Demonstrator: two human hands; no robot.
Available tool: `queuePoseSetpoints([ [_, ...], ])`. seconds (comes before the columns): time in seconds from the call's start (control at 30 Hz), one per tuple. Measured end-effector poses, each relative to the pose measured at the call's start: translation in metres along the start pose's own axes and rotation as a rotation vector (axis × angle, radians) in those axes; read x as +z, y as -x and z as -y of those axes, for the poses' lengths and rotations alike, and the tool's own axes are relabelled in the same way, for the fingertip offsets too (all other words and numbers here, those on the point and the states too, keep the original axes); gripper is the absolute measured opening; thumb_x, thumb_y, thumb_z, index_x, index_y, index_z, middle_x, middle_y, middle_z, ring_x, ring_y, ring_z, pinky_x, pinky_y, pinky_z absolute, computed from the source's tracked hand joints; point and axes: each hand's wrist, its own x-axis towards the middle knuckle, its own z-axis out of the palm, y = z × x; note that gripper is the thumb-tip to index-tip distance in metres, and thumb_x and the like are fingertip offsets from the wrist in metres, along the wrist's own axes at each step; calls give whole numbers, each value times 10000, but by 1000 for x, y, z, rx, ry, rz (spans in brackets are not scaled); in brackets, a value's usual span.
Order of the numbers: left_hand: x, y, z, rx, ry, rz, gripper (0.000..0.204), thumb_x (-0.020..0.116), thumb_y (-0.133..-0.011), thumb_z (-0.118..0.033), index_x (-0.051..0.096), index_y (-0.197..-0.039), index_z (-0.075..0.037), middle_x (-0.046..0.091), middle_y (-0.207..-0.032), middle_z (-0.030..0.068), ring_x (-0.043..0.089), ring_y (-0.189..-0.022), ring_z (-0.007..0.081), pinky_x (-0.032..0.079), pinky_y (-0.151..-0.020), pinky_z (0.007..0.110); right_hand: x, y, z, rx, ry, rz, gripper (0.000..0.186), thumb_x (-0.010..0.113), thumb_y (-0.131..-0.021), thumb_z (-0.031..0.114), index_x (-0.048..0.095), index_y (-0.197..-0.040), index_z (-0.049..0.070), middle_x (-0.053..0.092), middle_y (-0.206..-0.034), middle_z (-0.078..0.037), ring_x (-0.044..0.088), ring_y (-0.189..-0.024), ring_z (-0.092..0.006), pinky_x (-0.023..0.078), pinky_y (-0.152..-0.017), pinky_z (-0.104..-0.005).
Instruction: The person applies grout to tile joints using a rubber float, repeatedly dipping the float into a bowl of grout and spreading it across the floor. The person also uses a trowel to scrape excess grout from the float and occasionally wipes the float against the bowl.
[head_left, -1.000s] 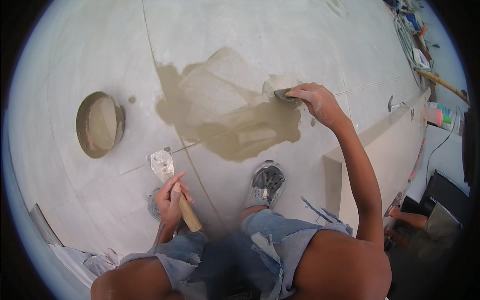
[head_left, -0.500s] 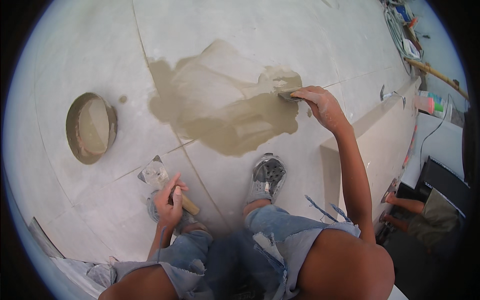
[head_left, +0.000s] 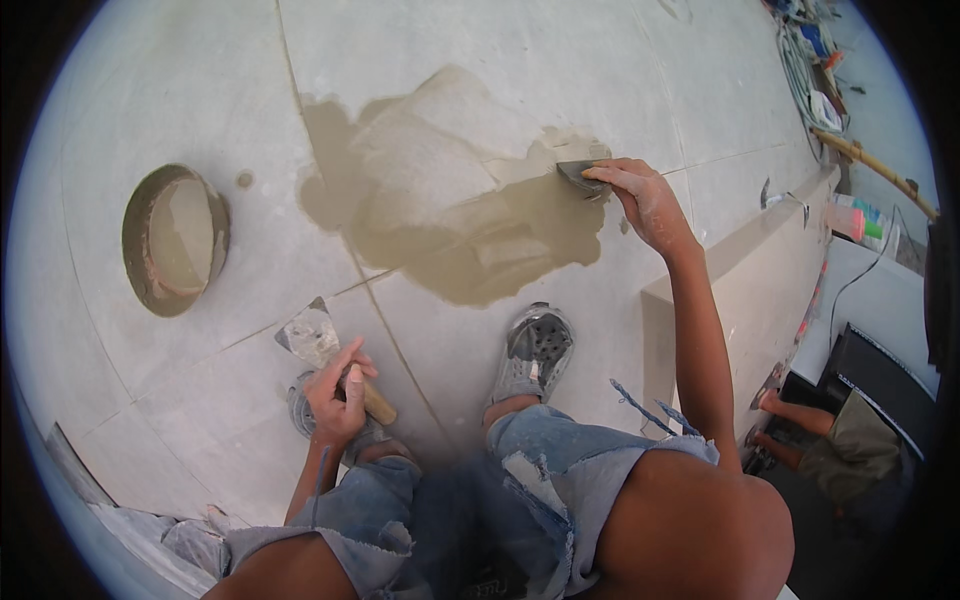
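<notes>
In the head view, the right hand [head_left: 652, 208] pinches a dark, flat spreader [head_left: 576, 177] on the wet tan slurry patch's [head_left: 450, 262] right end; nearer the person than the patch, the left hand [head_left: 337, 396] clasps a wooden-handled metal scraper [head_left: 311, 333]. Spreading looks partway, slurry remaining pooled.

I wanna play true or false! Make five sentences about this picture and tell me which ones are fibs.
1. The left hand holds a scraper. True.
2. The right hand is empty. False: the right hand holds a dark blade.
3. The bowl sits left of the tan patch. True.
4. The scraper is touching the tan patch. False: they are apart.
5. The right shoe is bright red. False: the right shoe is grey.
</notes>
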Motion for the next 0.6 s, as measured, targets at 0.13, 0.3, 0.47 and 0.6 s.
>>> queuePoseSetpoints([
  [0.13,7,-5,1,-13,38,20,392,599,-1095,-250,711,-1350,26,762,-932,108,761,-789,200,572,-718,323,-17,39,14,81,20,-21,410,680,-916,-108,789,-1241,116,770,-1216,-139,702,-1114,-342,581,-975,-423],
  [0.3,8,-8,-1,-12,27,31,418,593,-1101,-279,715,-1343,39,759,-930,113,761,-788,207,580,-728,330,-5,102,40,129,121,-117,461,688,-869,-129,800,-1231,133,747,-1307,-127,696,-1192,-351,570,-1038,-435],
  [0.47,4,-9,-3,-6,22,78,444,539,-1118,-255,689,-1373,77,742,-985,146,740,-806,212,582,-777,346,33,162,52,124,188,-102,493,690,-846,-112,812,-1220,185,734,-1349,-107,665,-1309,-350,526,-1126,-517],
  [0.6,3,-8,-1,8,23,79,442,540,-1117,-251,687,-1369,81,741,-982,149,739,-805,214,585,-778,351,52,175,51,144,178,-100,476,700,-849,-78,810,-1220,199,723,-1374,-112,657,-1326,-354,488,-1165,-550],
])
